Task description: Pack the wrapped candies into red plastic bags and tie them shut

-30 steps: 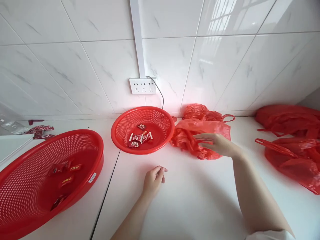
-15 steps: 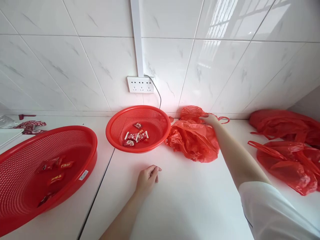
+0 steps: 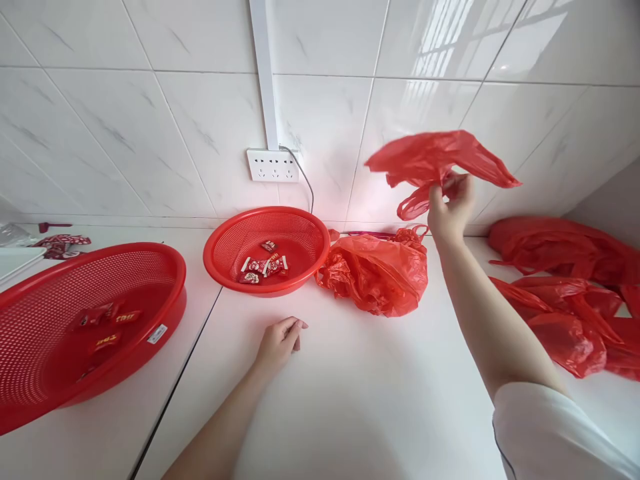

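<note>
My right hand (image 3: 453,203) is raised in front of the tiled wall, its fingers closed on a thin red plastic bag (image 3: 435,157) that spreads out above it. Below and to the left lies a crumpled red bag (image 3: 383,273) on the white table (image 3: 345,380). My left hand (image 3: 281,341) rests on the table with its fingers curled together; whether anything is inside is hidden. Just beyond it stands a round red basket (image 3: 220,250) with several small wrapped packets (image 3: 274,265) in it.
A larger red basket (image 3: 170,293) with several wrapped packets stands at the left. More red bags (image 3: 565,320) are heaped at the right. Behind is a wall socket (image 3: 273,165) with a cable. A white tray (image 3: 17,260) sits at the far left edge.
My right hand has lifted a red bag up from the pile by the wall. My left hand keeps its curled pose on the table. The view has shifted slightly.
</note>
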### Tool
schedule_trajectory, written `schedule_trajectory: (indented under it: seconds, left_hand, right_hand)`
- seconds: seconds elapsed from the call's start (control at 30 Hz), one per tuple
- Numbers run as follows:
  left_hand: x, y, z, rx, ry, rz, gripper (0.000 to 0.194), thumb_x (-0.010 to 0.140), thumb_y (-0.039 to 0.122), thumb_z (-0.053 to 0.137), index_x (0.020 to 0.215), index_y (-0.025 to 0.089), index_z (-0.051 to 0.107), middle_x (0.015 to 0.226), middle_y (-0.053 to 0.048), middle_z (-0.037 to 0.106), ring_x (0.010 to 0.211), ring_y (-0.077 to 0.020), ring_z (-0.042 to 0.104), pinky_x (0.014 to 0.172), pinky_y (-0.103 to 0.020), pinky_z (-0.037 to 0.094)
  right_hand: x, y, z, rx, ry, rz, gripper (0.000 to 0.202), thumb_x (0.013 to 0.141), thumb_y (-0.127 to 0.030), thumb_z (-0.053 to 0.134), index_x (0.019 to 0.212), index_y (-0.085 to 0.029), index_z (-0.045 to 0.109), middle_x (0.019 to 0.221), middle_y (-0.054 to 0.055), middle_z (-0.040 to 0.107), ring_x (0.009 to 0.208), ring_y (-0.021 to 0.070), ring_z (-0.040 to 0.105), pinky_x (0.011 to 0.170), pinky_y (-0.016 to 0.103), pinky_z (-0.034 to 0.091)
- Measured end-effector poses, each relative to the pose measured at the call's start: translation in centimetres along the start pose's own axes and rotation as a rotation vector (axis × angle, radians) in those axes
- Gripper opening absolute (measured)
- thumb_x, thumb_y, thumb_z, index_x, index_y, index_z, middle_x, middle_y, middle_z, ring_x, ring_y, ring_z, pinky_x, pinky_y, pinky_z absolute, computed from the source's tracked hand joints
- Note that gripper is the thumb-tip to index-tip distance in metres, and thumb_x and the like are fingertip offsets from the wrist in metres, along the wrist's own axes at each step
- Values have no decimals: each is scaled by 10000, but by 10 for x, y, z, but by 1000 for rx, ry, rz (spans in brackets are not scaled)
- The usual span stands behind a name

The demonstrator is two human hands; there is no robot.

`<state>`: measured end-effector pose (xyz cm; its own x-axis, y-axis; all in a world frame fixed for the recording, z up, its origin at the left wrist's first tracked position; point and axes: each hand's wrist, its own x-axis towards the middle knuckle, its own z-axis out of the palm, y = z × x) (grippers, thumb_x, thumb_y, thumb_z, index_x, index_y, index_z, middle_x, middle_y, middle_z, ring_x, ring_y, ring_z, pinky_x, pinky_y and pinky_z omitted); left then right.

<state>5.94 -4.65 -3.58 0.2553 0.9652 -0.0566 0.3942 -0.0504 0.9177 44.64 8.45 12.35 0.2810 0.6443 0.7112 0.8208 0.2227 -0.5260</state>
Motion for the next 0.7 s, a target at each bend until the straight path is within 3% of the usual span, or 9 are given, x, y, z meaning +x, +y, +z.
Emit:
schedule_trajectory:
  seconds: [0.03,0.07,0.13,0.23,0.3,0.37,0.47,0.57,0.7]
  left_hand:
    - [-3,4,0,85,17,56,341,931,451,439,917,207,678,568,8,555,534,-141,511,546,-255,418]
    - [-8,9,1,175,27,133,321,942,417,432,924,212,679,598,2,581,542,-138,521,556,-255,425]
    - [-19,20,5,326,11,350,264,951,324,432,968,229,678,697,-13,651,588,-135,565,585,-251,452]
    - [-38,38,17,390,51,812,229,899,190,493,1059,236,651,797,-27,697,670,-142,628,628,-249,501]
    - [-48,48,23,409,157,1097,286,834,140,554,1101,205,631,818,-45,690,713,-157,647,651,-261,529]
    - [-53,55,26,481,264,1247,343,792,118,588,1129,175,617,888,-78,687,813,-185,667,718,-287,557]
    - [-56,60,21,642,387,1237,389,803,125,594,1188,179,579,1058,-117,678,944,-213,672,818,-321,562]
    - [-54,62,12,757,454,1036,420,857,177,578,1272,180,515,1178,-133,651,976,-209,673,790,-296,556]
    - [-50,63,4,742,396,794,241,930,196,478,1143,175,587,1063,-84,679,988,-182,651,823,-266,518]
  right_hand:
    - [-11,-18,-11,92,89,-52,162,939,-288,379,1003,-167,466,1049,151,569,908,191,526,830,322,436]
    - [-25,-38,-21,184,66,-122,95,917,-282,456,926,-192,484,971,104,584,841,169,538,787,298,451]
    - [-61,-78,-38,327,-154,-233,81,888,-273,547,923,-210,511,931,51,599,785,151,571,721,276,475]
    - [-117,-121,-48,384,-462,-332,240,856,-266,621,1078,-230,537,997,49,631,847,179,618,716,293,515]
    - [-148,-136,-46,366,-624,-365,242,903,-255,562,1141,-239,524,982,59,643,831,187,625,680,299,517]
    - [-170,-141,-40,314,-731,-388,224,928,-238,517,1152,-233,520,931,62,647,772,185,617,622,291,498]
    - [-186,-141,-34,286,-861,-392,273,911,-207,542,1182,-230,510,929,51,662,731,173,616,595,275,482]
    - [-189,-139,-37,349,-996,-419,309,901,-192,576,1199,-254,525,1039,42,674,817,163,643,683,273,503]
    - [-187,-134,-45,365,-1089,-454,178,894,-225,599,1072,-234,607,967,30,676,783,150,629,694,271,494]
